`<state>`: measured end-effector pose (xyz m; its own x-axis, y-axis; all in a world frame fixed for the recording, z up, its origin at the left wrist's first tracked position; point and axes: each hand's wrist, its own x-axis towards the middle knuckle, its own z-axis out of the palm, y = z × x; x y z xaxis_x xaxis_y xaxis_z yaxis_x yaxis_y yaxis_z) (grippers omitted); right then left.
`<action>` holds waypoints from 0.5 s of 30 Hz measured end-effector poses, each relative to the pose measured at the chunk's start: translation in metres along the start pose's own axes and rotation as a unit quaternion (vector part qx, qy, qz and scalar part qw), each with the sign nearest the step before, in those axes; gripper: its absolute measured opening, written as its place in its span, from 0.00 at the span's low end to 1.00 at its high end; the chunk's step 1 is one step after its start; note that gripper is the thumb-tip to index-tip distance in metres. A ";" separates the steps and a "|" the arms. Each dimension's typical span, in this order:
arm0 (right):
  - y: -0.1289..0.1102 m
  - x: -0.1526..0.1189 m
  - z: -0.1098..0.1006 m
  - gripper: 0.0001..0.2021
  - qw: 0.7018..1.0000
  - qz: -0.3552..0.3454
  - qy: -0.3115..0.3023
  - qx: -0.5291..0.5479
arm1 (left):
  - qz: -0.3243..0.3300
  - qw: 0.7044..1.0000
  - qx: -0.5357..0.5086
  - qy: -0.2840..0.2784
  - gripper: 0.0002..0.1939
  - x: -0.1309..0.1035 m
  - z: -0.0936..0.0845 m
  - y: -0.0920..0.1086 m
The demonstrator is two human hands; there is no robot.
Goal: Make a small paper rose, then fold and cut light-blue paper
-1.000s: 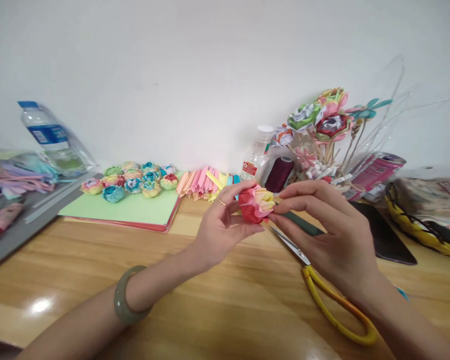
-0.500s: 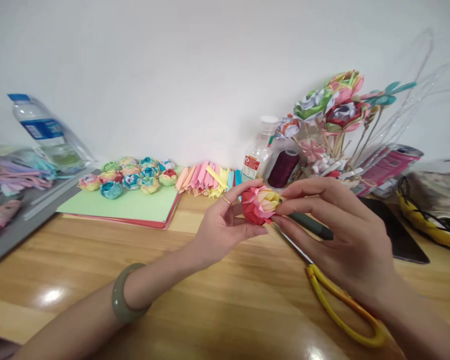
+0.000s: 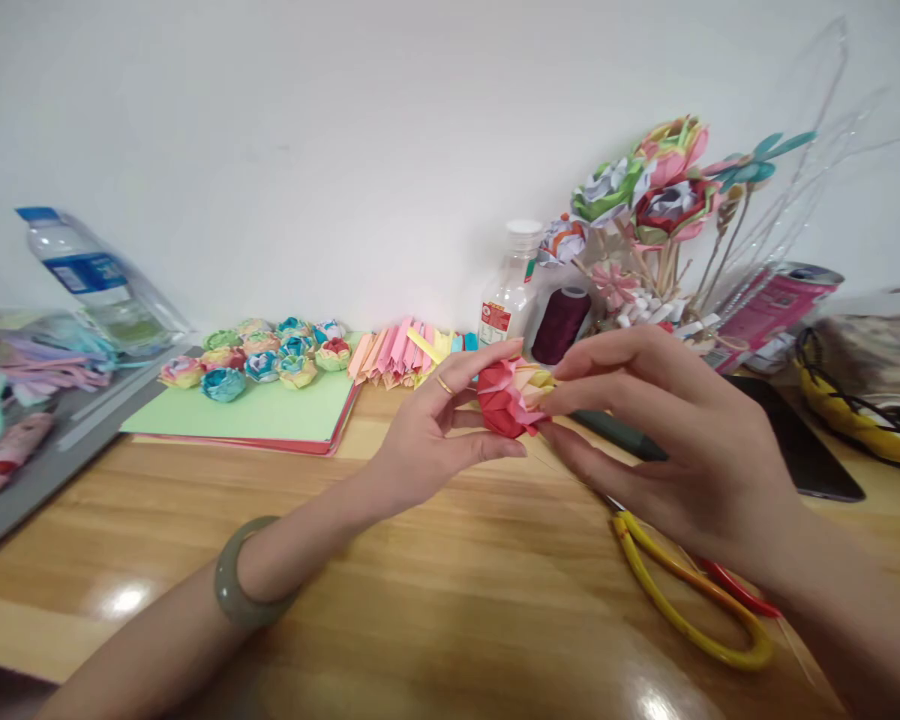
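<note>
A red, pink and pale yellow folded paper flower [image 3: 506, 398] is held up above the wooden table [image 3: 390, 600]. My left hand [image 3: 427, 435] grips it from the left, thumb below and fingers above and behind. From the right, my right hand [image 3: 667, 430] pinches its yellow side with thumb and fingertips. Scissors with yellow handles [image 3: 690, 600] lie under my right hand, their blades mostly hidden. A dark green stick-like object [image 3: 619, 435] is partly covered by my right fingers.
Several small paper flowers [image 3: 262, 366] sit on green paper [image 3: 232, 415]. Folded paper strips [image 3: 394, 355], a glass bottle [image 3: 506, 300], a thread spool [image 3: 561, 325] and a paper bouquet [image 3: 675, 205] stand behind. At left are a plastic bottle [image 3: 90, 275] and a grey board [image 3: 60, 455]; a black phone [image 3: 802, 450] lies right.
Both hands and the flower have shifted slightly left and up in view. The flower is still gripped by both hands. More of a red handle shows beneath the right wrist.
</note>
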<state>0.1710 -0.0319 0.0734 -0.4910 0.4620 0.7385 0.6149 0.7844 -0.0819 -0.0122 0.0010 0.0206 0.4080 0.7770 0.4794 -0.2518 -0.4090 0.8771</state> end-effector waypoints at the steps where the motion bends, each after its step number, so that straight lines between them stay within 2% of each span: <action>1: 0.000 0.000 0.000 0.06 1.000 0.013 -0.005 0.014 | 0.009 1.000 0.008 -0.003 0.32 0.000 0.000 0.000; 5: 0.001 0.001 -0.001 0.05 0.998 0.045 -0.024 0.047 | 0.019 0.999 0.027 0.007 0.33 0.000 0.002 -0.002; 10: 0.004 0.000 -0.001 0.03 0.996 0.060 -0.044 0.041 | 0.007 0.999 0.020 0.030 0.31 0.000 0.005 -0.003; 15: 0.007 0.001 -0.001 0.05 0.993 0.081 -0.055 0.073 | 0.010 1.000 0.010 0.028 0.30 0.000 0.005 -0.003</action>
<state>0.1747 -0.0265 0.0741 -0.4626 0.6223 0.6314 0.5993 0.7443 -0.2946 -0.0073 0.0003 0.0182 0.3527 0.7940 0.4951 -0.2423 -0.4336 0.8679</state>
